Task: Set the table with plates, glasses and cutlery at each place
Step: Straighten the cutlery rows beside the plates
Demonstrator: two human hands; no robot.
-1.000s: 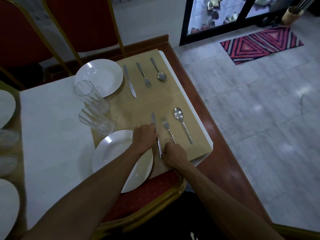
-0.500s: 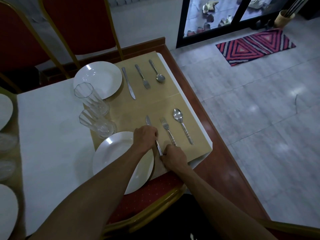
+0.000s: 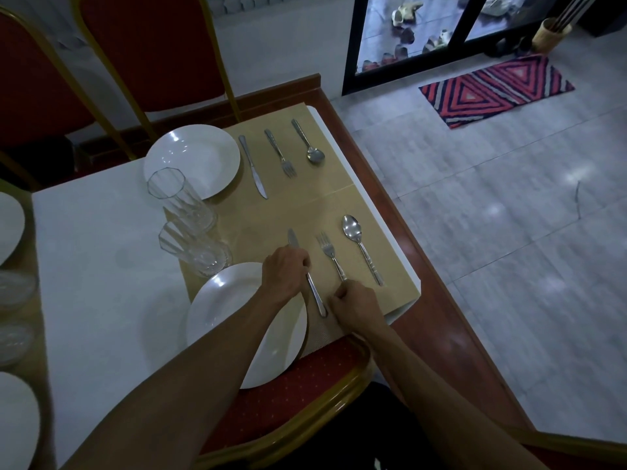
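At the near place setting, a knife (image 3: 317, 298), a fork (image 3: 326, 250) and a spoon (image 3: 358, 244) lie side by side on a tan placemat (image 3: 339, 205), right of a white plate (image 3: 217, 310). My left hand (image 3: 286, 270) is curled over the middle of the knife, whose blade tip and handle end stick out. My right hand (image 3: 356, 305) pinches the near end of the fork's handle. A clear glass (image 3: 193, 249) stands just beyond the plate. The far setting has a plate (image 3: 191, 162), a glass (image 3: 176, 195), a knife (image 3: 252, 167), a fork (image 3: 280, 152) and a spoon (image 3: 307, 142).
A red chair with a gold frame (image 3: 305, 378) is tucked under the table's near edge, and two more red chairs (image 3: 152, 45) stand at the far side. More plates (image 3: 10, 218) and glass bowls (image 3: 13, 290) sit at the left edge. The tiled floor with a striped rug (image 3: 495, 88) lies to the right.
The knife has been shifted slightly left and angled under my left hand. My right hand has moved from the knife's handle end to the fork's handle end.
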